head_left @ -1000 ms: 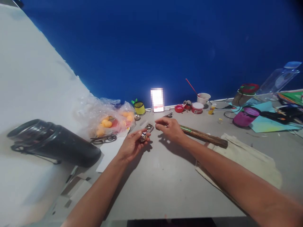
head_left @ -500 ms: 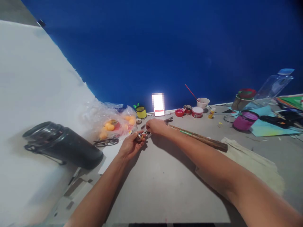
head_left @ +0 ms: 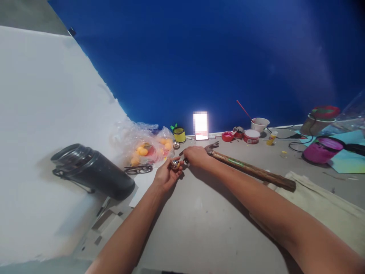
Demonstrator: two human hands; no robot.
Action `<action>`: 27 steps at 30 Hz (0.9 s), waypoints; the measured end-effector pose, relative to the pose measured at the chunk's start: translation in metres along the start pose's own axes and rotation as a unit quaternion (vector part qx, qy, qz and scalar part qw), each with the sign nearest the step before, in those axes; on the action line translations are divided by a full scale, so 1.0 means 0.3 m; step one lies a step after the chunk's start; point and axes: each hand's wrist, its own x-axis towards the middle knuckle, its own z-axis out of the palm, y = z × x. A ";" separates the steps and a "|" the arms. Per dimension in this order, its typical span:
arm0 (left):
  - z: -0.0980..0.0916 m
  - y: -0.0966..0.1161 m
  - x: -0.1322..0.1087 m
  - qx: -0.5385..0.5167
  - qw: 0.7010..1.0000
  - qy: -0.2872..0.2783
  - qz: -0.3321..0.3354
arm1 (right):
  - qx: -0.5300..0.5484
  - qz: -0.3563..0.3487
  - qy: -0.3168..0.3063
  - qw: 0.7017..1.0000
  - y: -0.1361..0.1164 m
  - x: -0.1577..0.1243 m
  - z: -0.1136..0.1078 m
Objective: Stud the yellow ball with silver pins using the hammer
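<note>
My left hand [head_left: 168,173] is closed around a shiny silvery ball [head_left: 175,164], palm turned up, above the grey table. Just to its right, my right hand [head_left: 196,155] is bent down with its fingers curled together. A small dark, shiny bit [head_left: 186,161] shows below these fingers, too small to name. Behind the right wrist lies a claw hammer [head_left: 251,167] with a worn wooden handle. Another shiny ball [head_left: 176,145] rests on the table behind the left hand.
Left are a dark flask [head_left: 94,171], glasses [head_left: 139,169] and a plastic bag [head_left: 128,140] with orange balls. At the back stand a yellow pot [head_left: 179,134], a lit phone [head_left: 201,125], red tubs [head_left: 251,137] and a white cup [head_left: 260,125]. A pale cloth [head_left: 319,205] lies right.
The whole view has shifted, so things appear farther right. My hands stay close together, the left one still holding the ball. More of the hammer's head shows beyond the right hand.
</note>
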 end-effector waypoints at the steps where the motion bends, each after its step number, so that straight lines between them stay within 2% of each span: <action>1: 0.001 -0.001 0.000 0.000 1.000 0.002 0.001 | -0.008 -0.001 -0.003 1.000 0.002 -0.003 0.001; 6: 0.004 0.003 -0.004 0.004 1.000 0.002 0.003 | -0.009 -0.001 0.031 0.999 0.015 0.000 0.002; 12: 0.012 0.010 -0.020 0.014 1.000 -0.009 0.018 | 0.093 0.024 0.101 0.990 0.043 0.025 -0.019; 15: 0.018 0.007 -0.029 0.025 0.999 -0.012 0.032 | 0.156 0.033 0.104 0.982 0.047 0.032 -0.022; 21: 0.022 0.005 -0.036 0.024 0.999 -0.010 0.031 | 0.148 0.040 0.103 0.983 0.039 0.032 -0.007; 23: 0.020 0.007 -0.036 0.019 0.999 -0.017 0.024 | 0.175 0.055 0.104 0.977 0.036 0.028 -0.010; 25: 0.018 0.009 -0.036 0.013 1.000 -0.023 0.011 | 0.266 0.086 0.083 0.957 0.032 0.017 -0.020; 27: 0.015 0.011 -0.038 0.006 1.000 -0.029 -0.003 | 0.408 0.126 0.049 0.903 0.027 -0.006 -0.035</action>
